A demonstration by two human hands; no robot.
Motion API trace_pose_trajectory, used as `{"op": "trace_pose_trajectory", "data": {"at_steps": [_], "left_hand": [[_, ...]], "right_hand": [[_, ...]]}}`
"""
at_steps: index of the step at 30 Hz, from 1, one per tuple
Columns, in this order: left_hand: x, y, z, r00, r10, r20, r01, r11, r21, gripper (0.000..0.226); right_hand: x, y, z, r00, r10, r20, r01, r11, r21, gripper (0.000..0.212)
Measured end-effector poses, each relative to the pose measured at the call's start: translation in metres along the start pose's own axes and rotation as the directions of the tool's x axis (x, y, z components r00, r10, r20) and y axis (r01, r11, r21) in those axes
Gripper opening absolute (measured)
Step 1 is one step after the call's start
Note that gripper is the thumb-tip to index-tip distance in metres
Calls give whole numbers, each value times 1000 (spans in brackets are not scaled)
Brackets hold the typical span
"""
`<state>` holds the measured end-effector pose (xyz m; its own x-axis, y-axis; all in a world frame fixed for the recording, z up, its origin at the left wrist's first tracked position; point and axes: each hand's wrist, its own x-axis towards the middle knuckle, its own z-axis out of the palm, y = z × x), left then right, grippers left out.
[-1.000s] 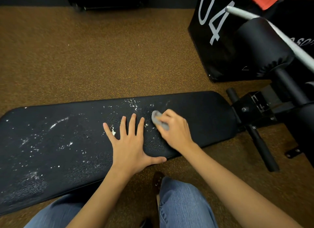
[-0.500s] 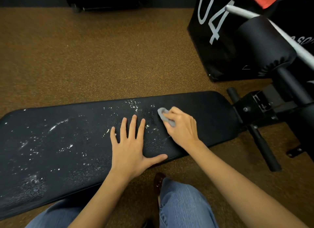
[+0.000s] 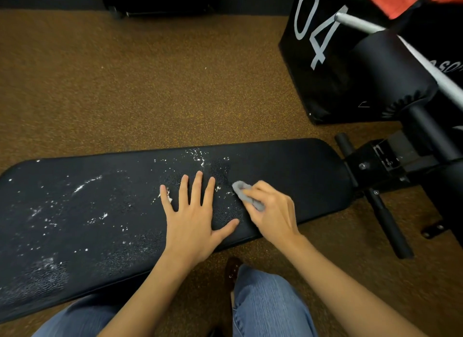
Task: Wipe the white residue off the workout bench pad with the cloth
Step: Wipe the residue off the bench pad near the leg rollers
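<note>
In the head view, the right hand (image 3: 273,211) pinches a small wadded grey cloth (image 3: 246,195) against the long black textured bench pad (image 3: 288,171), whose scattered white powdery residue (image 3: 87,186) lies mostly leftward along its length, beyond the flat, splayed left hand (image 3: 193,218).

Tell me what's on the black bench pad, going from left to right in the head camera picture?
White residue → left hand pressed flat on the bench pad → grey cloth → right hand gripping the cloth → clean end of the pad → metal frame.
</note>
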<state>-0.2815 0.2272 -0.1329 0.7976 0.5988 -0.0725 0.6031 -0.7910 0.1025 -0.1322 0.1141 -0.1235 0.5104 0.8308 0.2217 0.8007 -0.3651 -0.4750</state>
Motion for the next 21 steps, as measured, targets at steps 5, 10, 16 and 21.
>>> {"op": "trace_pose_trajectory", "data": {"at_steps": [5,10,16,21], "left_hand": [[0,0,0,1000,-7,11,7,1000,-19,97],[2,-1,0,999,-13,34,14,999,-40,100],[2,-3,1,1000,-4,26,5,999,-51,100],[2,-7,1,1000,11,22,-10,999,-53,99]], "right_hand": [[43,26,-3,994,24,-108,-38,990,-136,27],[83,29,7,962,212,-171,-237,960,-146,17],[30,14,2,1000,-17,-1,17,996,-90,21],[86,37,0,988,92,-122,-114,977,-182,30]]}}
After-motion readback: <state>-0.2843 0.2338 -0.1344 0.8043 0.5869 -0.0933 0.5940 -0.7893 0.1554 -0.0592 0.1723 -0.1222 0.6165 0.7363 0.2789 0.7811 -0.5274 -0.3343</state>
